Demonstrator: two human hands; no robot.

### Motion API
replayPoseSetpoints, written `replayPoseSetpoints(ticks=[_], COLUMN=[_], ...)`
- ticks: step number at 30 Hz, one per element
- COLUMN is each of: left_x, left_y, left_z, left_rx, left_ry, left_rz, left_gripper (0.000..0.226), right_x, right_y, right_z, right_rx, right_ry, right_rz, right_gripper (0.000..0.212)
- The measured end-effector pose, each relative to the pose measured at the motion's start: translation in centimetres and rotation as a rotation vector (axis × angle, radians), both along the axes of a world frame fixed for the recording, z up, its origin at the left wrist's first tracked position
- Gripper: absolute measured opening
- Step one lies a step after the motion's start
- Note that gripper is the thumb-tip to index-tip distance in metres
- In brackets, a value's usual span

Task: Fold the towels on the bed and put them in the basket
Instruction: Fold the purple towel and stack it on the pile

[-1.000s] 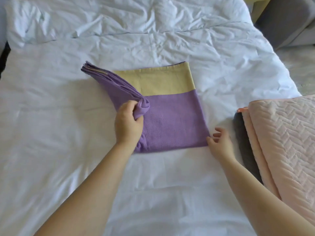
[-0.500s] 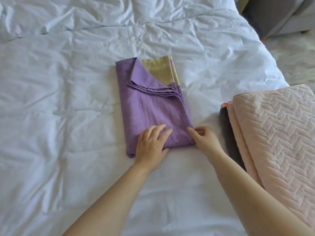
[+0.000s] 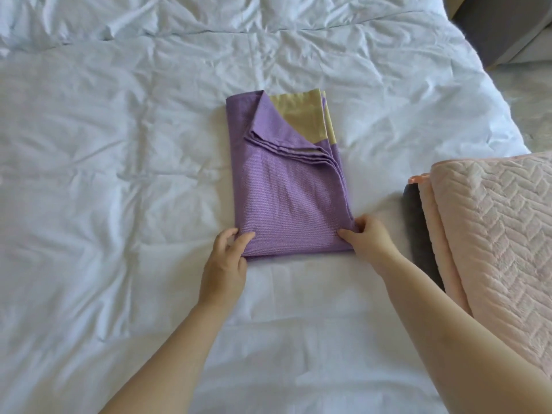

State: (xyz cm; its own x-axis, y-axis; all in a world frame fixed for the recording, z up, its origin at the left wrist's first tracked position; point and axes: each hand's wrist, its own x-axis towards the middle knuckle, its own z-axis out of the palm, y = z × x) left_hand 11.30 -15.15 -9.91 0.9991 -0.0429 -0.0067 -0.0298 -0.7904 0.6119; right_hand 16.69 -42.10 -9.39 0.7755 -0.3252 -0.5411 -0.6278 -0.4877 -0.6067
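Here's the purple towel (image 3: 286,189), folded into a narrow upright rectangle in the middle of the white bed (image 3: 119,174), its yellow band (image 3: 301,118) peeking out at the far end where the top layers lie turned back on a slant. Left hand (image 3: 224,264) is on the near-left corner, fingers (image 3: 245,239) pinched narrow on the towel's edge; right hand (image 3: 367,237) has the near-right corner, fingers likewise closed on the cloth. Both grips at the near end, so this looks set for one more fold away from the body. No basket anywhere in view, so the drop-off is a way off yet. Off to the right, a pink quilted pad (image 3: 493,234) lies over something dark (image 3: 415,228), just beside the right wrist. The danger, as I read it: those loose stacked edges near the far end are uneven, and lifting by two corners alone could let the inner layers slide and splay. The soft, rumpled bedding won't help a crisp crease either, and a wide right elbow could nudge that pink pad.
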Motion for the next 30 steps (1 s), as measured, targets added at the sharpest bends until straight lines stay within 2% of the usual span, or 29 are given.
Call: replayPoseSetpoints(ticks=[6, 8, 11, 12, 14, 16, 19, 21, 22, 24, 27, 30], left_x=[-3.9, -4.6, -3.2, -2.3, 0.2, 2.9, 6.5, 8.0, 8.3, 8.5, 8.7, 11.0], left_y=[4.6, 5.1, 4.7, 4.3, 3.3, 2.4, 1.3, 0.9, 0.7, 0.4, 0.8, 1.0], left_z=[1.0, 1.4, 2.3, 2.4, 2.5, 2.0, 0.5, -0.6, -1.1, -1.6, -1.8, -1.4], left_rx=[0.019, 0.019, 0.05, 0.07, 0.118, 0.182, 0.283, 0.373, 0.407, 0.462, 0.492, 0.446], left_ry=[0.059, 0.107, 0.082, 0.033, -0.053, -0.061, 0.053, 0.1, 0.105, 0.108, 0.098, 0.102], left_rz=[-0.028, -0.033, 0.038, 0.056, 0.07, 0.067, 0.04, -0.008, -0.032, -0.081, -0.132, -0.115], left_gripper=[0.052, 0.045, 0.043, 0.044, 0.042, 0.039, 0.047, 0.055, 0.056, 0.057, 0.056, 0.055], right_x=[-3.5, -4.2, -3.5, -3.0, -1.5, 0.4, 2.8, 4.0, 4.9, 7.1, 9.5, 10.0], right_y=[1.8, 2.1, 2.4, 2.6, 3.6, 4.8, 7.1, 7.8, 7.7, 6.6, 4.3, 4.4], right_z=[0.7, 1.0, 1.5, 1.8, 2.3, 2.1, 0.5, -1.1, -1.7, -2.0, -1.6, -0.9], right_rx=[0.05, -0.011, -0.213, -0.275, -0.399, -0.447, -0.395, -0.436, -0.47, -0.517, -0.453, -0.498], right_ry=[0.184, 0.193, -0.039, -0.154, -0.395, -0.566, -0.487, -0.42, -0.422, -0.425, -0.262, -0.27], right_rz=[0.127, 0.173, 0.218, 0.234, 0.333, 0.5, 0.817, 0.928, 0.909, 0.722, 0.404, 0.389], right_gripper=[0.03, 0.035, 0.054, 0.053, 0.037, 0.021, 0.032, 0.044, 0.047, 0.053, 0.06, 0.061])
